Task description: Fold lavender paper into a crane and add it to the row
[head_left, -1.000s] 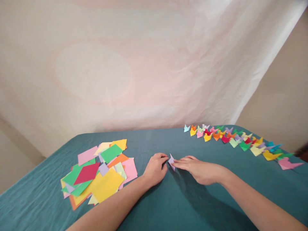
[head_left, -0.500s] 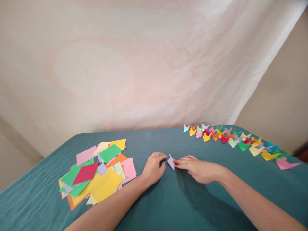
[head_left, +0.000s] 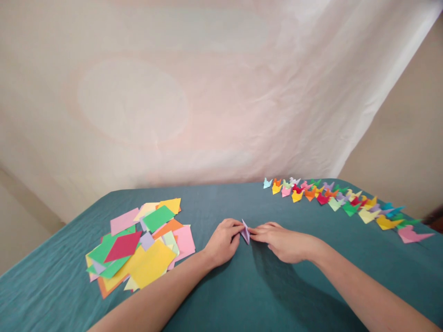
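Note:
A small lilac folded paper piece (head_left: 245, 232) stands on edge on the teal tablecloth (head_left: 263, 295) at the middle of the table. My left hand (head_left: 222, 243) is curled, and its fingertips pinch the piece's left side. From the right, my right hand (head_left: 284, 243) lies low with fingers drawn together, touching the piece's right side. Both forearms rest on the cloth.
A loose pile of coloured paper squares (head_left: 138, 246) lies at the left. Several folded paper birds (head_left: 332, 199) run in a curved row along the back right edge, ending in a pink one (head_left: 412, 234). A pale cloth backdrop (head_left: 194, 92) hangs behind.
My left fingers have closed onto the lilac piece, which now stands more upright between both hands. The hands have drawn slightly closer together.

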A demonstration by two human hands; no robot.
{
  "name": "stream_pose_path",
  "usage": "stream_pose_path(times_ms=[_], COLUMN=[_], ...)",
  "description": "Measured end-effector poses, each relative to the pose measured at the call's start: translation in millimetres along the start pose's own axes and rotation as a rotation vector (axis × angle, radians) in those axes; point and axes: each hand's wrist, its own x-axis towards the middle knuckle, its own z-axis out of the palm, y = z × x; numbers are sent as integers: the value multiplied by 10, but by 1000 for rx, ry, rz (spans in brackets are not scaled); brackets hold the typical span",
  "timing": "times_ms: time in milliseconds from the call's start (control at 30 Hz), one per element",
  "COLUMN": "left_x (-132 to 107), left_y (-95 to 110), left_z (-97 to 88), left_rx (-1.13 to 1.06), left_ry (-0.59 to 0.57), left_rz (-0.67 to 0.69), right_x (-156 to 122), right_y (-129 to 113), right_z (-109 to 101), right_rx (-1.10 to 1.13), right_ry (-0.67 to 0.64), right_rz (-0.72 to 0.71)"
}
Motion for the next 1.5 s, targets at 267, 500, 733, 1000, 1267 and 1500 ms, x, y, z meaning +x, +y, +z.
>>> stream_pose_path(times_ms=[267,500,733,1000,1267,1500], left_x=[-29,6,81,61,57,57], left_y=[12,16,-46,-105,-115,-145], left_z=[34,-28,-141,-78,-60,-43], left_rx=[90,120,88,50,46,27], left_ry=[-39,-89,-181,-163,-137,-125], left_rz=[66,70,121,136,131,142], right_x=[3,-5,-39,13,18,6], right_y=[20,67,158,275,291,303], right_z=[3,-10,85,375,417,444], right_rx=[-5,-5,3,-101,-123,-108], right_ry=[11,5,199,352,391,418], right_rz=[-9,-20,-54,-125,-145,-144])
